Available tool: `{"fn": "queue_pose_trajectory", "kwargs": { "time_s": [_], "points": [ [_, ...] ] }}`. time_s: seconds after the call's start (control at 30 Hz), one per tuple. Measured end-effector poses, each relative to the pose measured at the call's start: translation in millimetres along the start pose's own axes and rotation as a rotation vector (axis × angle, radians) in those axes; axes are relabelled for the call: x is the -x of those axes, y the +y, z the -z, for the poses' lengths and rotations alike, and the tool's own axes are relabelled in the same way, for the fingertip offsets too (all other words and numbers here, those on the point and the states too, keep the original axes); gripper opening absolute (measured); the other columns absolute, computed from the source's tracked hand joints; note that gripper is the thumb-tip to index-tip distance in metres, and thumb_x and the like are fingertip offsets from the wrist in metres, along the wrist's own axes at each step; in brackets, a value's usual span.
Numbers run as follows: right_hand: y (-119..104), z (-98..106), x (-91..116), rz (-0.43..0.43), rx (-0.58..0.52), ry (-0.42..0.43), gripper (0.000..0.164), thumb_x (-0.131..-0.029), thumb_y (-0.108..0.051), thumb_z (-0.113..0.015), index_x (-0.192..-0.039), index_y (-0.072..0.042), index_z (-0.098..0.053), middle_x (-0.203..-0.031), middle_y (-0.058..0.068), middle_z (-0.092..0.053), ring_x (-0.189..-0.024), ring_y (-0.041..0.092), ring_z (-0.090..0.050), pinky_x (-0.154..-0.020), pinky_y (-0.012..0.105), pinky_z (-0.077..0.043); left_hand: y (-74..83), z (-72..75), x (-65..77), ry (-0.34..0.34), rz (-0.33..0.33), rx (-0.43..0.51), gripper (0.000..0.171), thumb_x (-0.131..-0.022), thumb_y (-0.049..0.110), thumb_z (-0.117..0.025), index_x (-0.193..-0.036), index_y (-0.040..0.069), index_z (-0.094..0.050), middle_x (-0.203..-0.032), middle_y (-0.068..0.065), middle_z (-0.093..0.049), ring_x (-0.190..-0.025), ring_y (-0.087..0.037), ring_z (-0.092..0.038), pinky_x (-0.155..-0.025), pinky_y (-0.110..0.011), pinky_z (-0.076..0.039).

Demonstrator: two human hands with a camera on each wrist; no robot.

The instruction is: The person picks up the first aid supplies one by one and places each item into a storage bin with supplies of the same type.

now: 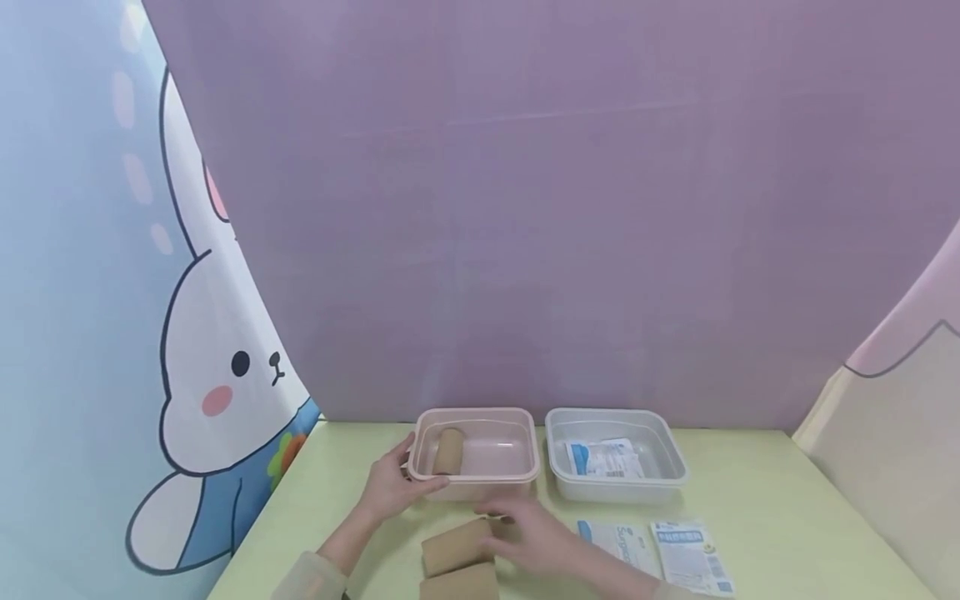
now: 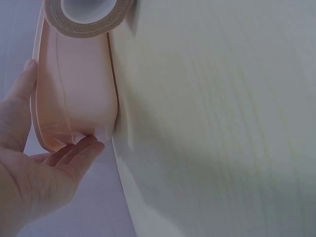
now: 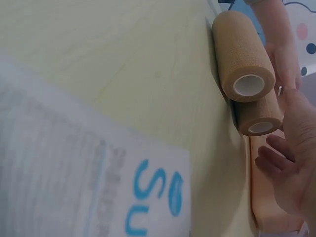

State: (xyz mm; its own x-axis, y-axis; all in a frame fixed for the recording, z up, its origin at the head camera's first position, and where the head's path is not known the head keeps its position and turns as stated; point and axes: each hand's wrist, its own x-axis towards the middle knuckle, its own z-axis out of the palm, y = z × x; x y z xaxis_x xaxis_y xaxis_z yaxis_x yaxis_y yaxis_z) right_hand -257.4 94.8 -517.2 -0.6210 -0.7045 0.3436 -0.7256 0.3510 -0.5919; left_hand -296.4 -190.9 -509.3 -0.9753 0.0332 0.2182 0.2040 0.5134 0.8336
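Observation:
My left hand (image 1: 393, 483) grips the left front corner of a pink plastic bin (image 1: 480, 492), its thumb along the front rim and its fingers at the left side. Inside that bin one tan bandage roll (image 1: 448, 452) stands on its left side. Two more tan rolls lie before the bin, a farther bandage roll (image 1: 456, 547) and a nearer bandage roll (image 1: 460, 583). Over the right end of the farther roll reaches my right hand (image 1: 536, 537), slightly blurred. In the right wrist view its fingers (image 3: 272, 160) are loosely bent beside the rolls, with nothing held; thumb contact is unclear.
A white bin (image 1: 618, 492) stands right of the pink one, with blue-and-white packets (image 1: 606, 460) in it. Two flat packages, one blue-and-white packet (image 1: 618, 543) and one white packet (image 1: 692, 557), lie in front. A purple curtain (image 1: 525, 250) hangs behind the table.

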Motion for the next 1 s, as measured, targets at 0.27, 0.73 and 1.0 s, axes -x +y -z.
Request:
{"fn": "queue_pose_trajectory", "kwargs": {
  "time_s": [0.27, 0.73, 1.0],
  "points": [
    [9.5, -8.0, -6.3, 0.026, 0.019, -0.031, 0.044, -0.100, -0.035, -0.075, -0.131, -0.004, -0.070, -0.125, 0.005, -0.076, -0.115, 0.016, -0.071, -0.099, 0.029, -0.060, 3.1, -1.8, -1.4, -0.001, -0.001, 0.003, 0.113, -0.075, 0.030, -0.098, -0.159, -0.012, -0.036, -0.137, -0.038, -0.064, -0.112, -0.044, -0.075, -0.081, -0.031, -0.067],
    [3.4, 10.2, 5.8, -0.114, -0.077, 0.042, 0.048, -0.095, -0.040, -0.079, -0.131, -0.010, -0.071, -0.126, 0.004, -0.076, -0.110, 0.010, -0.071, -0.094, 0.028, -0.063, -4.9, -5.4, -2.5, 0.001, 0.007, 0.030, 0.114, -0.073, 0.029, -0.100, -0.158, -0.012, -0.036, -0.137, -0.039, -0.063, -0.115, -0.046, -0.073, -0.082, -0.032, -0.067],
    [4.7, 54.3, 17.1, -0.075, -0.045, 0.128, 0.045, -0.095, -0.033, -0.080, -0.130, -0.006, -0.071, -0.121, 0.005, -0.076, -0.108, 0.016, -0.072, -0.093, 0.031, -0.065, -0.1, 0.0, -0.8, 0.006, 0.013, 0.030, 0.113, -0.073, 0.027, -0.100, -0.158, -0.012, -0.037, -0.135, -0.039, -0.065, -0.115, -0.049, -0.073, -0.082, -0.035, -0.068]
  ]
}}
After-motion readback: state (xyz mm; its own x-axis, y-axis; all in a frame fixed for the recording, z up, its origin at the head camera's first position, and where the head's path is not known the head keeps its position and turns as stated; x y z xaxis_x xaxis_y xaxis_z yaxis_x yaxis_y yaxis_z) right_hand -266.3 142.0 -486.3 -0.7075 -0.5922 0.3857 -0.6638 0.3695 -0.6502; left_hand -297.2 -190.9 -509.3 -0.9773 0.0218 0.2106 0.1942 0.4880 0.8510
